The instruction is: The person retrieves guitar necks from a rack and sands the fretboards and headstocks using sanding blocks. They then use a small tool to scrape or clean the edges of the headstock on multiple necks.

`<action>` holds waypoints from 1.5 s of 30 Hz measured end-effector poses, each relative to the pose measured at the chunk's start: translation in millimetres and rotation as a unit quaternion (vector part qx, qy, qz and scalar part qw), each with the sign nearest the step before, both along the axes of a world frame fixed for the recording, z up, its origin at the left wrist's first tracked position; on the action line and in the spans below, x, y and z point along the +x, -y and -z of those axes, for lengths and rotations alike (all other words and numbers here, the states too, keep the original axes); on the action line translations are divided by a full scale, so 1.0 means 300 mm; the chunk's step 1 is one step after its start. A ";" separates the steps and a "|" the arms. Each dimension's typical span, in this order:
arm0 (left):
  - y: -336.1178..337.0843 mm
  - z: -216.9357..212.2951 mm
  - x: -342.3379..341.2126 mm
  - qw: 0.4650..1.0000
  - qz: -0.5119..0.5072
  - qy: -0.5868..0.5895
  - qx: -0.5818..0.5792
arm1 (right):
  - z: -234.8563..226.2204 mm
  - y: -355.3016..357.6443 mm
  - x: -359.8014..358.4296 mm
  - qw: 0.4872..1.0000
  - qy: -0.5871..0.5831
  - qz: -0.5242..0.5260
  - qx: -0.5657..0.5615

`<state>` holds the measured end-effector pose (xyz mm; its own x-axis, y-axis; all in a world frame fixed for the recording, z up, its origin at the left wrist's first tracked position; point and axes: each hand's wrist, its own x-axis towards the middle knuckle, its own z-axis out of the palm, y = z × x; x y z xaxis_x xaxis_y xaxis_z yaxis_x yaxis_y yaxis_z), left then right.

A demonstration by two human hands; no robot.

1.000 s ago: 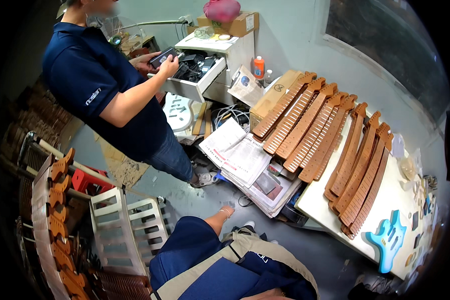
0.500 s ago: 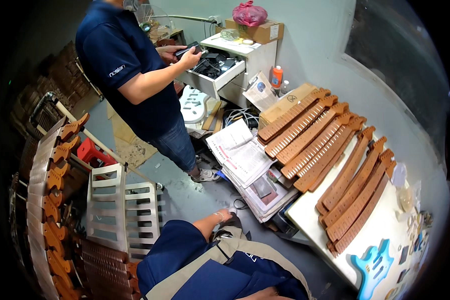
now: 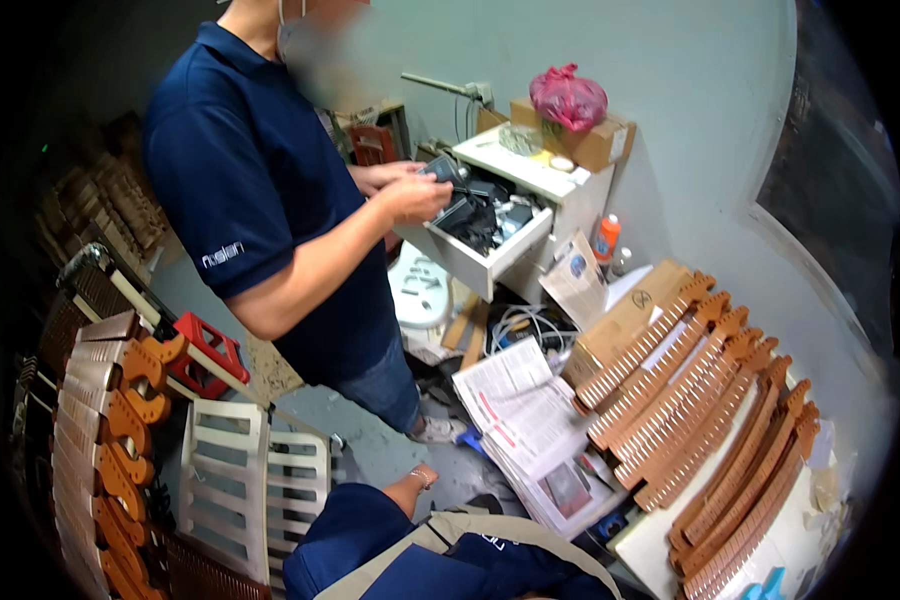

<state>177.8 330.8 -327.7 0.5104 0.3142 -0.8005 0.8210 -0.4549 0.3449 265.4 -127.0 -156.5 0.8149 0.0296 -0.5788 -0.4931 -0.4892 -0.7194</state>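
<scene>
Neither of my hands shows in the head view. At the bottom edge I see only my lap in blue trousers (image 3: pixel 370 530), a beige strap (image 3: pixel 470 535) across it and my bare ankle (image 3: pixel 415 480). A co-worker in a navy polo shirt (image 3: pixel 260 200) stands right in front of me. Both of the co-worker's hands (image 3: pixel 410 195) hold a small dark object over an open white drawer (image 3: pixel 480 265) full of dark items. Many wooden guitar necks (image 3: pixel 690 400) lie side by side on a white table (image 3: pixel 660 545) to my right.
A cardboard box (image 3: pixel 600 145) with a pink bag (image 3: pixel 568 98) tops the drawer unit; an orange bottle (image 3: pixel 605 238) stands beside it. Papers (image 3: pixel 525 410), cables and a white guitar body (image 3: pixel 420 290) litter the floor. A white slatted rack (image 3: pixel 250 480), a red crate (image 3: pixel 205 350) and racked necks (image 3: pixel 120 440) crowd the left.
My view has swung, so the drawer, the necks and the co-worker sit lower and larger in the picture. The co-worker's hands stay at the open drawer.
</scene>
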 end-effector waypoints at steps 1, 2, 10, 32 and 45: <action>-0.049 -0.002 0.025 0.998 0.047 0.017 0.030 | -0.001 -0.025 0.024 1.000 -0.002 -0.004 -0.003; -0.103 -0.004 0.053 0.986 0.142 0.037 0.076 | -0.005 -0.051 0.043 1.000 -0.003 -0.008 -0.003; -0.045 0.001 0.221 0.990 0.110 0.081 0.015 | -0.004 -0.082 0.098 1.000 -0.003 -0.025 -0.003; 0.869 -0.030 0.126 0.855 0.519 0.014 -0.017 | 0.283 0.685 -0.830 0.987 -0.052 0.095 0.117; 1.558 -0.157 0.334 0.830 0.540 0.020 -0.137 | 0.162 0.689 -1.321 0.828 -0.117 0.520 0.173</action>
